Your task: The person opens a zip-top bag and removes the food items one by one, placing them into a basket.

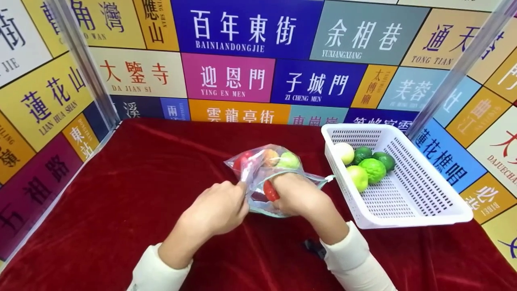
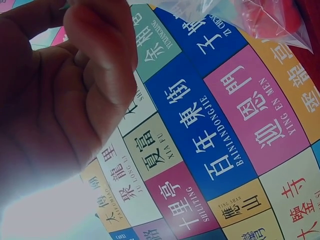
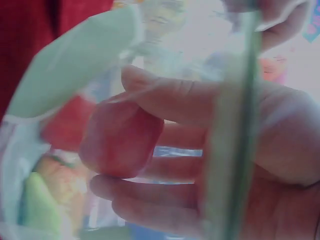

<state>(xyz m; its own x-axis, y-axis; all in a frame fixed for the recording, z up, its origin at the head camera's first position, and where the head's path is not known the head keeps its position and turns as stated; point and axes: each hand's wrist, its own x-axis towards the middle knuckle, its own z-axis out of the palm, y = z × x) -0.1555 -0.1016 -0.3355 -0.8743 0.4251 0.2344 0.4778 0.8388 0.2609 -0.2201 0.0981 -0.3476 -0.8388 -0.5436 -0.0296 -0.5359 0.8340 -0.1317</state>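
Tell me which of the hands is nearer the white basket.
Right. The right hand is inside the clear bag, left of the white basket; the left hand grips the bag, farther left.

wall (image 1: pixel 250 30) facing me's all multicol. panels w/ chinese chars + latin lettering; silvery posts (image 1: pixel 86 60) l. & r.; dk red cloth (image 1: pixel 161 161) below, bit creased; white glare (image 2: pixel 45 212) to one side.

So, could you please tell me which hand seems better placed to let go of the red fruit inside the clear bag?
The right hand, I'd judge: it reaches into the mouth of the clear bag, gripping the red fruit, while the left hand holds the bag's side.
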